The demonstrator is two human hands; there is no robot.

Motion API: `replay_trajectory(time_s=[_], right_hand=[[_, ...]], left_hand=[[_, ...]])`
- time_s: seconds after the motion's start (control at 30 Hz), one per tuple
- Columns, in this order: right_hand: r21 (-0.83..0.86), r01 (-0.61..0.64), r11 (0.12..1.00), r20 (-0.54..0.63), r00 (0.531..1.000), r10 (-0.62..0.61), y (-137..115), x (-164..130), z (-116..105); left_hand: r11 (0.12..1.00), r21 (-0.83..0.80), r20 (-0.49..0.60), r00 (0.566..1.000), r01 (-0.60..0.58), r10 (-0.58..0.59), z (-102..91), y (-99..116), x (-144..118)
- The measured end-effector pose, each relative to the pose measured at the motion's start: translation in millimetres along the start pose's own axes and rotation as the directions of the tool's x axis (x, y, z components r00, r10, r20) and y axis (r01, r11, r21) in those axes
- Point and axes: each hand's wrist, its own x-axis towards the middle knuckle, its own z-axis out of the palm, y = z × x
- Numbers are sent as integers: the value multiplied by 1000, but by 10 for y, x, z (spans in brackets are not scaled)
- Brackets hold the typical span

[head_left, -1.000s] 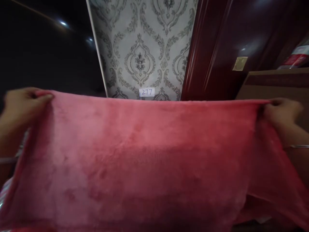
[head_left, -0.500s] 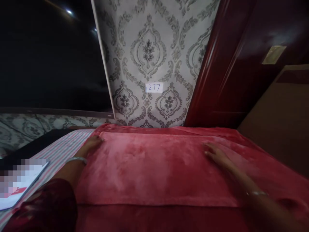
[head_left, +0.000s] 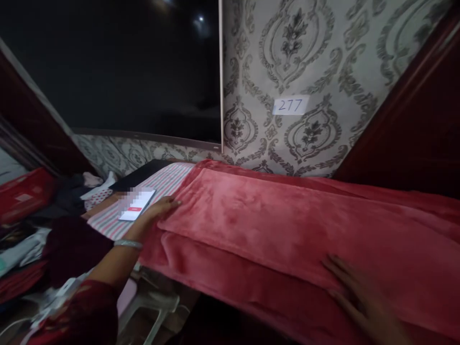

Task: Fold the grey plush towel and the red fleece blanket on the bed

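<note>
A red plush blanket [head_left: 266, 211] lies spread over a table, with its upper layer folded over into a long strip. My left hand [head_left: 166, 207] rests at the left edge of that strip, fingers stretched onto the cloth and a bracelet at the wrist. Lower on the right, my right hand [head_left: 355, 292] lies on the blanket near the strip's front edge, its fingers spread and slightly blurred. Neither hand appears to grip the fabric. Beside my left hand, a phone [head_left: 145, 199] with a lit screen lies on a striped cloth [head_left: 172, 173].
A large dark television [head_left: 143, 72] and a patterned wall with a paper label reading 277 [head_left: 291, 105] stand behind the table. Dark red wood [head_left: 413, 120] rises at the right. At lower left are a white plastic stool [head_left: 160, 304], piled clothes and a red bag [head_left: 25, 196].
The view has swung left, bringing the stool and clothes into sight. My right hand has slid from the strip's far side toward its front edge; my left stays by the left edge, slightly nearer.
</note>
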Motion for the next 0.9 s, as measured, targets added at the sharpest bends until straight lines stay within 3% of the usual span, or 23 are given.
replay_trajectory(time_s=[0.1, 0.2, 0.27, 0.33, 0.43, 0.53, 0.67, 0.77, 0.9], right_hand=[[-25, 27, 999, -41, 999, -28, 74, -141, 70], [-40, 39, 998, -48, 998, -41, 186, -177, 124], [-52, 41, 998, -47, 998, -43, 210, -144, 147], [-65, 33, 997, -53, 998, -37, 185, -80, 160], [-103, 10, 995, -88, 996, -19, 88, 38, 164], [-114, -43, 993, -125, 992, 29, -24, 136, 122], [-98, -167, 981, -235, 962, 140, -144, 195, -95], [-100, -161, 982, -278, 952, 128, -208, 161, -294], [-82, -97, 992, -239, 968, 75, -255, 0, -316]], left_hand=[[988, -138, 94, 994, 69, -56, -111, -245, -319], [912, -363, 268, 959, 190, -93, -195, -401, -507], [850, -460, 368, 926, 258, -82, -188, -442, -561], [797, -529, 397, 915, 291, -70, -101, -439, -577], [739, -609, 319, 942, 287, -103, 127, -381, -567], [741, -623, 212, 966, 250, -148, 249, -278, -535], [766, -628, 65, 990, 136, -123, 9, -80, -467], [823, -567, -99, 992, 3, -72, -213, -2, -451], [926, -378, -198, 977, 0, -81, -165, -195, -542]])
